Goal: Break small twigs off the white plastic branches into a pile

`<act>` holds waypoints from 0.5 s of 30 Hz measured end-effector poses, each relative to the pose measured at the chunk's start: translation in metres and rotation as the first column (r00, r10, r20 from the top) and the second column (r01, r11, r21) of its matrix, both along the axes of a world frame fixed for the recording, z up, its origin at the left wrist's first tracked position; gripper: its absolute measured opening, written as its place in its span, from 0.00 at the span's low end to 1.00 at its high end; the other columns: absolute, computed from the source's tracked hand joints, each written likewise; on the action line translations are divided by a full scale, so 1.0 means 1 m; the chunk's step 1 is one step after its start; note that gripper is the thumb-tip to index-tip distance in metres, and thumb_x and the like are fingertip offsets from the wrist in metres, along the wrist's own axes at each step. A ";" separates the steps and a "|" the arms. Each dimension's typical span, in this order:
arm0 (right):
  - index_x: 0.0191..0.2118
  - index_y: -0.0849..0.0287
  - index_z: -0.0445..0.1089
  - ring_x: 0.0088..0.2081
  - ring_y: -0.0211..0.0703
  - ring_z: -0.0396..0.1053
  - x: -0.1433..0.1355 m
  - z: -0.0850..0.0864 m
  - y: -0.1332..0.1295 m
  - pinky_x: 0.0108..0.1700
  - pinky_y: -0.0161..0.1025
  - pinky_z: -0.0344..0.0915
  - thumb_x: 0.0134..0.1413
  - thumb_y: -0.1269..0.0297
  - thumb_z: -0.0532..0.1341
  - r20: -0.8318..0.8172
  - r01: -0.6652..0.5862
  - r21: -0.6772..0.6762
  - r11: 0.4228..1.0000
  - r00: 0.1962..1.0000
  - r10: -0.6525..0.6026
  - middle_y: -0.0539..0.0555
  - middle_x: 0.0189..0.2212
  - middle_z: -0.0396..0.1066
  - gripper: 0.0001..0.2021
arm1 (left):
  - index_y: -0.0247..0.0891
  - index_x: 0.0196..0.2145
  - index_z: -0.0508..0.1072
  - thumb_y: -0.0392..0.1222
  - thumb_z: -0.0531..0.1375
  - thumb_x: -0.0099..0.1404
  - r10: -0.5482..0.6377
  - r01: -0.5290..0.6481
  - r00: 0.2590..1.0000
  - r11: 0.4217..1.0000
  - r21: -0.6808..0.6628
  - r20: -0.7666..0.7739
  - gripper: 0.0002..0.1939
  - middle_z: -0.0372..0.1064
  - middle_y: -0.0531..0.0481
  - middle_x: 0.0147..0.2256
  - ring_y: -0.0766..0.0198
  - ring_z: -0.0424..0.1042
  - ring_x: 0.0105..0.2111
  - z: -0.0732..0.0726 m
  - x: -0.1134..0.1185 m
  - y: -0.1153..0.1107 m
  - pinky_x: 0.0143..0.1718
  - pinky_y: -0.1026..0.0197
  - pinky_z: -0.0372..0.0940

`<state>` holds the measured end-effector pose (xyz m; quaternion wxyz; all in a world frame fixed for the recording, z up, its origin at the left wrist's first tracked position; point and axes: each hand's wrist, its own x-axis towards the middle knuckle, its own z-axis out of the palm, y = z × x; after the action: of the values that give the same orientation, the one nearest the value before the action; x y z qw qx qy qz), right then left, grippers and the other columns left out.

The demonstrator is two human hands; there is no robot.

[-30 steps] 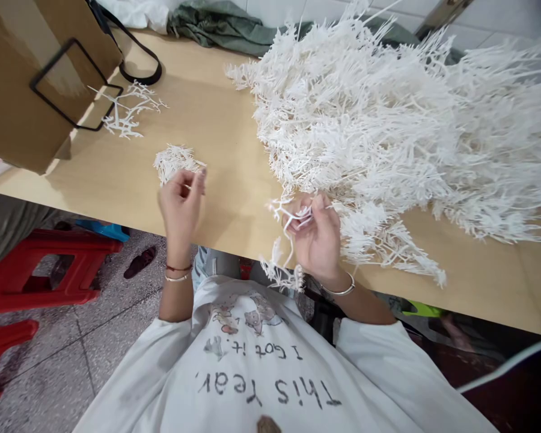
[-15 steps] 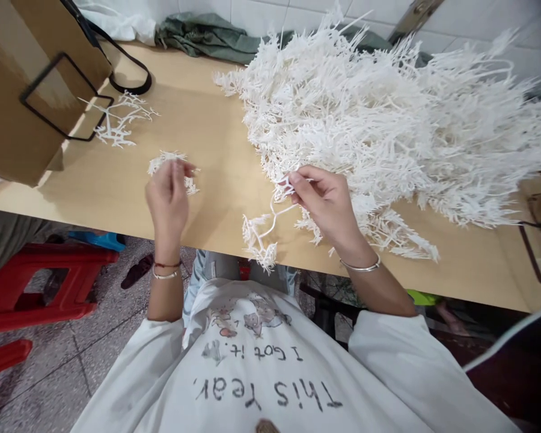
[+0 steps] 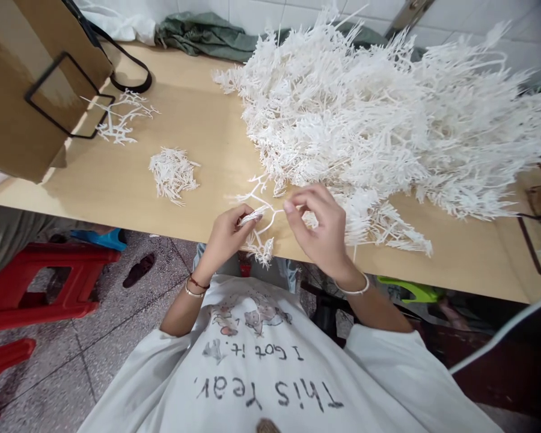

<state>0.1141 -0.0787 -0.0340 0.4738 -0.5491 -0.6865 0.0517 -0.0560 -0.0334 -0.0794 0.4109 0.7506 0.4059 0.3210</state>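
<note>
A white branched plastic piece (image 3: pixel 267 205) is between my hands above the table's front edge. My left hand (image 3: pixel 234 231) is closed on its left side, with thin white tips bunched at the fingers. My right hand (image 3: pixel 319 219) pinches the end of its stem between thumb and forefinger. Behind and to the right of my right hand rises a big heap of white branched pieces (image 3: pixel 365 120). To the left of my hands lies a small pile of white bits (image 3: pixel 174 174). Another branched piece (image 3: pixel 119 120) rests farther back at the left.
A cardboard box (image 3: pixel 36 84) with a black wire frame stands at the table's left end. Green cloth (image 3: pixel 202 35) lies along the wall. Red stools (image 3: pixel 40 279) stand on the floor at left, and a white cable hangs at right.
My left hand has moved from the small pile rightward to the branched piece and closed on it. My right hand has shifted slightly down, and the piece has turned, its branches spreading left.
</note>
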 end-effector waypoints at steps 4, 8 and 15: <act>0.28 0.54 0.70 0.41 0.49 0.67 -0.004 -0.023 -0.025 0.40 0.48 0.66 0.50 0.61 0.61 0.023 0.134 0.256 0.957 0.989 -0.145 0.57 0.38 0.68 0.04 | 0.37 0.27 0.69 0.50 0.55 0.63 0.074 -0.032 0.959 0.988 -0.153 0.274 0.15 0.63 0.53 0.25 0.68 0.62 0.26 0.002 0.005 -0.006 0.29 0.64 0.56; 0.29 0.57 0.68 0.29 0.40 0.65 -0.012 -0.039 -0.020 0.32 0.40 0.64 0.53 0.59 0.60 -0.074 -0.007 -0.095 0.995 0.997 0.000 0.53 0.27 0.67 0.07 | 0.38 0.29 0.71 0.50 0.53 0.65 0.118 -0.027 0.897 0.976 -0.215 0.425 0.15 0.67 0.52 0.28 0.68 0.66 0.30 0.003 0.011 -0.011 0.34 0.64 0.60; 0.31 0.60 0.68 0.23 0.33 0.58 -0.023 -0.035 0.007 0.24 0.31 0.55 0.58 0.54 0.55 -0.534 -0.477 -0.417 0.774 0.817 0.215 0.48 0.22 0.63 0.14 | 0.41 0.37 0.75 0.50 0.51 0.67 0.118 -0.040 0.872 0.984 -0.172 0.475 0.16 0.71 0.48 0.44 0.63 0.69 0.46 -0.003 0.017 -0.012 0.49 0.60 0.62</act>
<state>0.0913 -0.0718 -0.0695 0.4313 -0.4899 -0.6044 0.4568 -0.0395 -0.0455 -0.0825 0.5432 0.5947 0.3447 0.4822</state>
